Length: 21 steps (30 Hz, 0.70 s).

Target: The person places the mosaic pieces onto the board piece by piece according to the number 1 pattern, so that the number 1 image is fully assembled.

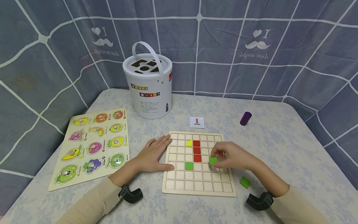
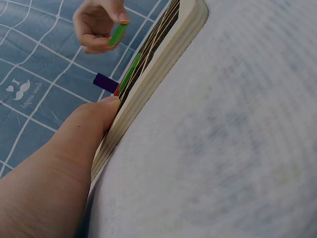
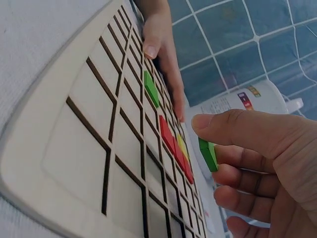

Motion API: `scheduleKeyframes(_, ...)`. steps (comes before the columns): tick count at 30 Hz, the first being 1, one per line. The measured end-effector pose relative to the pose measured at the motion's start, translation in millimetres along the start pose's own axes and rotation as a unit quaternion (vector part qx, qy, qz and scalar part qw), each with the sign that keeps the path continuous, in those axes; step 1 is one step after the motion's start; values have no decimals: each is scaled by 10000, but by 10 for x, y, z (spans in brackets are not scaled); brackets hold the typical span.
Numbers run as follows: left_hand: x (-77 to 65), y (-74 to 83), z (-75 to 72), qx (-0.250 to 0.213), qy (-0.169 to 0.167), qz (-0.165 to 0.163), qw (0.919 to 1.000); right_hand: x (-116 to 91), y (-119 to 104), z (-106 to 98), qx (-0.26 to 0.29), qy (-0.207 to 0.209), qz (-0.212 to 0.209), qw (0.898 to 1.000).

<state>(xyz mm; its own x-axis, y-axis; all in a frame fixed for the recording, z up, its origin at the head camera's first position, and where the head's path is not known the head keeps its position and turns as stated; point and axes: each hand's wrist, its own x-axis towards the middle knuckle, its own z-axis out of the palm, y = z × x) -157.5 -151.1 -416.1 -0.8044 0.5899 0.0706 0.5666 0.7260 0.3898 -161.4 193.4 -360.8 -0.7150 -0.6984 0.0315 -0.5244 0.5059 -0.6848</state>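
A wooden grid board point(image 1: 199, 185) lies on the table. In its cells sit a yellow piece point(image 1: 189, 143) with a cut corner, a column of red square tiles point(image 1: 197, 150) and one green tile point(image 1: 189, 166). My right hand point(image 1: 233, 155) pinches another green tile point(image 3: 208, 154) between thumb and fingers, above the board's right half. My left hand point(image 1: 155, 155) rests at the board's left edge, fingers straight, thumb on the rim point(image 2: 106, 116). One more green piece point(image 1: 245, 182) lies on the table off the board's right side.
Behind the board lies a small pattern card point(image 1: 197, 122), with a purple cylinder point(image 1: 245, 118) to its right. A white lidded bucket point(image 1: 149, 90) stands at the back left. A fruit puzzle board point(image 1: 92, 146) lies on the left. A tiled-print cloth point(image 1: 218, 37) hangs behind.
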Motion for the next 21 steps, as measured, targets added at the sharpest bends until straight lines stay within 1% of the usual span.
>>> scheduleKeyframes(4, 3, 0, 1, -12, -16, -12, 10000, 70, -50, 66, 23, -79, 48, 10000)
scheduleKeyframes(14, 5, 11, -5, 0, -15, -17, 10000, 207, -110, 242, -159, -237, -169, 9995)
scheduleKeyframes(17, 4, 12, -7, 0, -10, -15, 10000, 231, -122, 289, -246, -292, -157, 9991)
scheduleKeyframes(21, 2, 13, -9, 8, -19, -18, 10000, 242, -144, 342, -315, -347, -31, 9989)
